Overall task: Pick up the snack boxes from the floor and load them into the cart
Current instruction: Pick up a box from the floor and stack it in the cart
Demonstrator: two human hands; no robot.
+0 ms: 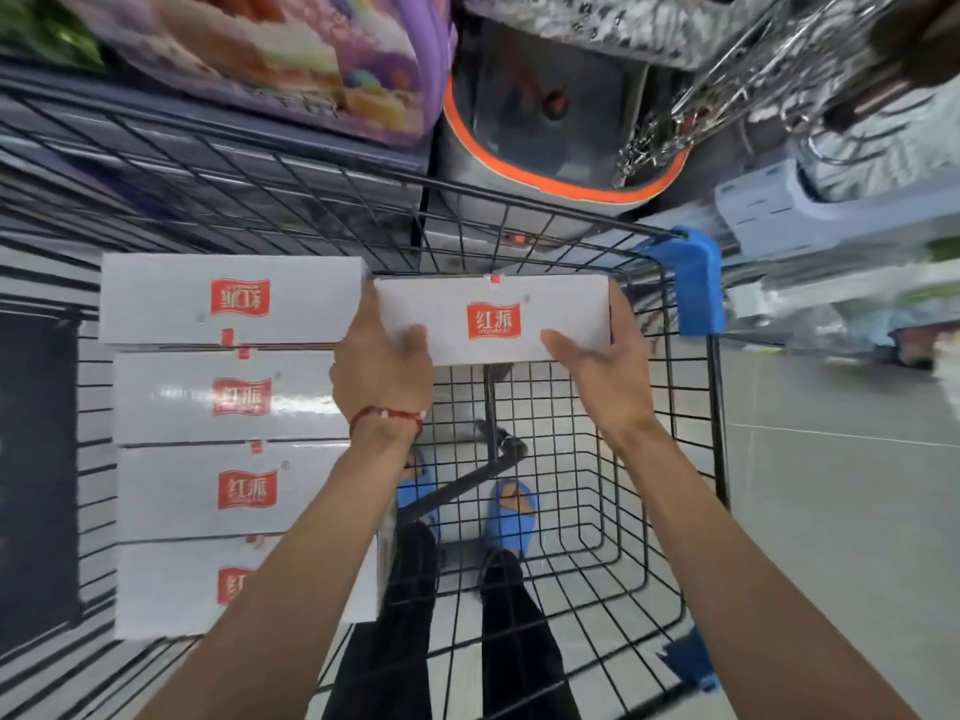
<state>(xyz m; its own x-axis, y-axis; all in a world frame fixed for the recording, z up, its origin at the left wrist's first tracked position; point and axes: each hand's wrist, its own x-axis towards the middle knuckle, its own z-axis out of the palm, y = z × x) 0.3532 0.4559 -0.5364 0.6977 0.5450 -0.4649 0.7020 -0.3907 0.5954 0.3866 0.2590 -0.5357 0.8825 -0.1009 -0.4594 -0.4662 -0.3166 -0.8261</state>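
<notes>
I hold a white snack box with a red logo between both hands over the right half of the black wire cart. My left hand grips its left end and my right hand its right end. The box sits at about the height of the cart's far rim. In the cart's left half lie several identical white snack boxes in a row, the farthest with its logo turned around.
Blue plastic corner guards cap the cart's right corners. Beyond the cart stand a purple printed package, a grey case with orange trim and shiny goods. Grey tiled floor lies to the right. My feet in blue slippers show through the mesh.
</notes>
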